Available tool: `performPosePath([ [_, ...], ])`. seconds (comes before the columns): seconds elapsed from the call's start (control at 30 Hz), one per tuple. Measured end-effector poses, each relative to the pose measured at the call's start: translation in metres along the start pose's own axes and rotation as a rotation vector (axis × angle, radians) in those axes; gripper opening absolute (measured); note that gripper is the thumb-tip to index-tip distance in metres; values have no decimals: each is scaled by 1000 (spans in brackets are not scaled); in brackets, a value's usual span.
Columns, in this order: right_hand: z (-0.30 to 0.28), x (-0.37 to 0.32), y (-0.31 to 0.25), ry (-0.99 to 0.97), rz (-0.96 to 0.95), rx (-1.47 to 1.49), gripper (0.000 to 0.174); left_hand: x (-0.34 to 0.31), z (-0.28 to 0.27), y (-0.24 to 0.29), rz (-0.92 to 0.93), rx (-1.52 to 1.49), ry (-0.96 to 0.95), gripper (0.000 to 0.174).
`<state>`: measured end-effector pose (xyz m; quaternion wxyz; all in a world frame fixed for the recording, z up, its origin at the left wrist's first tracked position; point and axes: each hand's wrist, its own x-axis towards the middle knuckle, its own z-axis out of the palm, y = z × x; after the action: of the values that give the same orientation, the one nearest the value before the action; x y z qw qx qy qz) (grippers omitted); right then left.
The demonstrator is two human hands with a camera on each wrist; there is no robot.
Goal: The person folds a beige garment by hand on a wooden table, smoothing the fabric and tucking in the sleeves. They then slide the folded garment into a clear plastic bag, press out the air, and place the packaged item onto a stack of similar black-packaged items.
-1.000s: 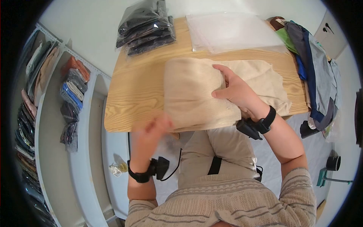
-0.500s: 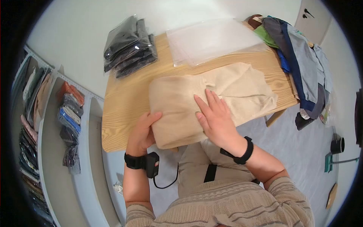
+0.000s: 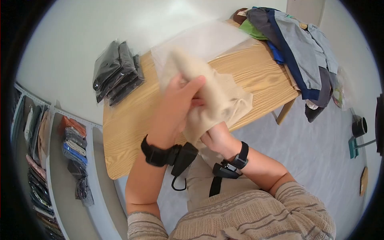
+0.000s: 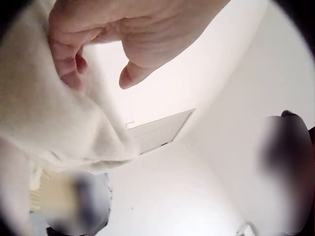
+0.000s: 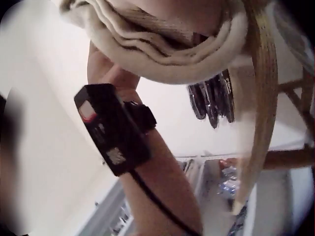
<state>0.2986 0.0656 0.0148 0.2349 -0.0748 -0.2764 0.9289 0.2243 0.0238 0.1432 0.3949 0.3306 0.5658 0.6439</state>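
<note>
A folded cream knit garment is bunched up over the tabletop, blurred at its upper left part. At its near left side is my left hand. In the left wrist view, that hand's fingers bend onto the soft fabric while the thumb stands apart. My right hand holds the garment's near edge from below, its fingers mostly hidden under the cloth. Thick rolled layers of the garment curve round close to that hand in the right wrist view.
The wooden table carries black garments in clear bags at back left. Clear plastic sheets lie at the back, and loose clothes hang over the right edge. Shelves of bagged clothes stand at left.
The garment has gone from lying flat to being raised and bunched. My left hand has moved up and right onto it; the right hand has slid from its top to underneath. The head view has shifted.
</note>
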Motion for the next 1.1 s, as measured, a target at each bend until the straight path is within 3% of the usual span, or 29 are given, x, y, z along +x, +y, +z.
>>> performPosePath([
  [0.03, -4, 5, -3, -20, 59, 288, 42, 13, 0, -10, -125, 115, 67, 38],
  [0.07, -8, 6, -6, -21, 51, 289, 42, 19, -2, -17, -122, 119, 60, 38],
  [0.13, -10, 5, -16, 29, 156, 368, 45, 28, -8, -21, 81, 898, -32, 50],
  [0.17, -11, 5, -17, 26, 148, 376, 45, 29, -13, -27, 83, 907, -39, 50],
  [0.23, -9, 5, -13, 45, 177, 403, 45, 18, -24, -41, 558, 1392, -66, 55],
  [0.47, -7, 2, -25, 68, 151, 369, 42, 15, -38, -58, 383, 1208, -158, 47],
  [0.53, -11, -14, -53, -30, 201, -5, 37, 14, -37, -54, 380, 1116, -173, 45],
  [0.57, -15, -26, -64, -23, 206, -8, 37, 13, -39, -59, 377, 1108, -173, 45],
  [0.63, -25, -53, -93, -258, 185, -728, 29, 12, -37, -73, 468, 1384, -168, 55],
  [0.67, -28, -66, -116, -245, 220, -905, 28, 8, -31, -76, 467, 1364, -150, 55],
  [0.73, -27, -80, -148, -235, 281, -1101, 27, -5, -15, -79, 407, 1658, -144, 57],
  [0.8, -24, -82, -164, 14, -44, -1183, 28, -6, -14, -86, 401, 1662, -129, 62],
  [0.83, -21, -77, -167, 9, -30, -1201, 28, -5, -13, -87, 405, 1694, -133, 66],
  [0.9, -12, -55, -168, -118, -416, -1477, 30, -4, -11, -83, 359, 1670, -144, 66],
  [0.93, -13, -43, -164, -136, -412, -1488, 30, -4, -12, -80, 316, 1667, -171, 66],
  [1.0, -28, -19, -145, -290, -692, -2128, 33, -2, -11, -82, 282, 1614, -162, 68],
  [1.03, -36, -13, -138, -313, -699, -2128, 33, -2, -13, -82, 252, 1567, -174, 69],
  [1.1, -48, -8, -129, -298, -502, -1950, 35, -1, -24, -82, 255, 1500, -201, 74],
])
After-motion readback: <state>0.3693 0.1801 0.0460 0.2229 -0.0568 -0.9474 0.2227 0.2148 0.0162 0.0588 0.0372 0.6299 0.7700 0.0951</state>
